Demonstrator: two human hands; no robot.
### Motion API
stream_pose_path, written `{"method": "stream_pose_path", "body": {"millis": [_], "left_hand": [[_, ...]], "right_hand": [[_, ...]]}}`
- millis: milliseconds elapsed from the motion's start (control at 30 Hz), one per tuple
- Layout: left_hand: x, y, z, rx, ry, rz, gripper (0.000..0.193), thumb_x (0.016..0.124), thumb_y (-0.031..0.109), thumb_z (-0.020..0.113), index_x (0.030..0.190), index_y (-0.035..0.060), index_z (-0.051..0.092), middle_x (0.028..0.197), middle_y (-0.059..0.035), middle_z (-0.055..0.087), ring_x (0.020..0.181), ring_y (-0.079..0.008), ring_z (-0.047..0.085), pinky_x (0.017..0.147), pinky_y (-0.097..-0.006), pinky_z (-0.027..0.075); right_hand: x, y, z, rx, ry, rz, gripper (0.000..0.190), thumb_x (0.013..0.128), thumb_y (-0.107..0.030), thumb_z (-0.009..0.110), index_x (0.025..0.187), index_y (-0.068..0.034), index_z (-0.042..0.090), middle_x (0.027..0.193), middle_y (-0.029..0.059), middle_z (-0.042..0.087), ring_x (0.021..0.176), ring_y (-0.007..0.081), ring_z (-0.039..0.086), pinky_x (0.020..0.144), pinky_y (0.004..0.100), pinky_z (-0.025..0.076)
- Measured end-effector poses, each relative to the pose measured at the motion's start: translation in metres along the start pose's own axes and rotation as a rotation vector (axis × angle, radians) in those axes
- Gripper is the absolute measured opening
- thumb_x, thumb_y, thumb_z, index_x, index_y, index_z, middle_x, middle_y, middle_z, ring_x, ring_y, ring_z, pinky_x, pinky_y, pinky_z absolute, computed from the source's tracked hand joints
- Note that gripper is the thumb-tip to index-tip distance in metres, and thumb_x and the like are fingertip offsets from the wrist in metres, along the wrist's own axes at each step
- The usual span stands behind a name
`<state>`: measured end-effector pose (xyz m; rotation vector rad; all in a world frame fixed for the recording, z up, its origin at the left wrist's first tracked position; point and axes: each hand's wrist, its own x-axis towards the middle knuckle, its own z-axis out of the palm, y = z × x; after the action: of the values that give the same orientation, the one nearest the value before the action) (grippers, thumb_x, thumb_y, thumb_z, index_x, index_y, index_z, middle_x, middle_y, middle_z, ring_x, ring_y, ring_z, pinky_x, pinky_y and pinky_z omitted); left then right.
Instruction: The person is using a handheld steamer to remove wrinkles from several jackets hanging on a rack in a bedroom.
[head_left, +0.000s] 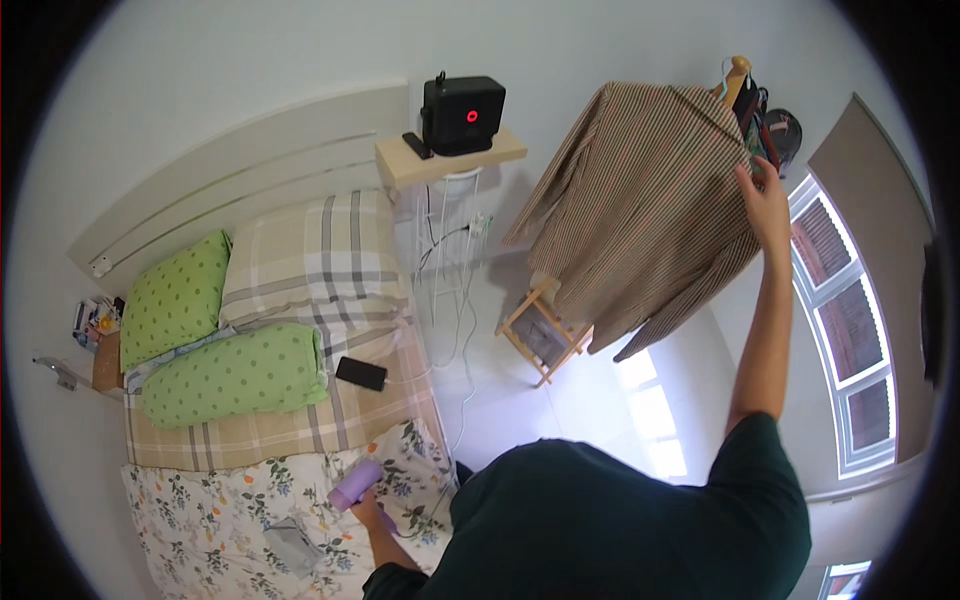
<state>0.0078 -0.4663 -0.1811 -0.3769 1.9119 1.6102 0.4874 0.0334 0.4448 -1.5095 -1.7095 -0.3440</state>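
My left hand (366, 510) grips a purple handheld appliance (355, 485), which looks like a garment steamer or hair dryer, by its handle above the bed. A thin pale cord trails from it. My right hand (766, 202) is raised at the shoulder edge of a striped long-sleeved shirt (645, 187), thumb and fingers apart. Whether the fingertips touch the cloth is hard to see. The shirt hangs from a light blue hanger (724, 79) on a wooden rack (739, 67), its sleeves loose.
Below the shirt stands a folding wooden stand (544, 334). A wall shelf (450, 161) carries a black box-shaped device (463, 116) and a remote (418, 145). On the bed lie a floral duvet (225, 517), a phone (361, 373) and green pillows (176, 300). A cord (469, 375) crosses the floor.
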Motion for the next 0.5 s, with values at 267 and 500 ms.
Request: {"method": "stream_pose_path", "body": {"millis": [267,500], "left_hand": [[0.036,-0.059,-0.038,-0.007,0.1,-0.067,0.025,0.074,0.014,0.065,0.093,0.0018,0.054,0.071,-0.0063,0.056,0.049,-0.0166,0.049,0.043,-0.0305,0.043],[0.021,-0.07,-0.05,0.732,0.258,0.051,0.044,0.081,0.039,0.061,0.093,-0.0032,0.06,0.086,-0.0159,0.064,0.075,-0.0262,0.065,0.062,-0.0413,0.05]], "right_hand": [[0.068,-0.01,0.012,-0.251,0.014,-0.062,0.043,0.091,-0.038,0.055,0.111,0.0,0.06,0.097,0.0196,0.066,0.092,0.0341,0.063,0.081,0.0393,0.047],[0.053,-0.055,-0.041,-0.247,0.212,-0.194,0.044,0.092,-0.041,0.052,0.114,-0.003,0.059,0.102,0.0202,0.066,0.098,0.0375,0.062,0.082,0.0414,0.047]]}}
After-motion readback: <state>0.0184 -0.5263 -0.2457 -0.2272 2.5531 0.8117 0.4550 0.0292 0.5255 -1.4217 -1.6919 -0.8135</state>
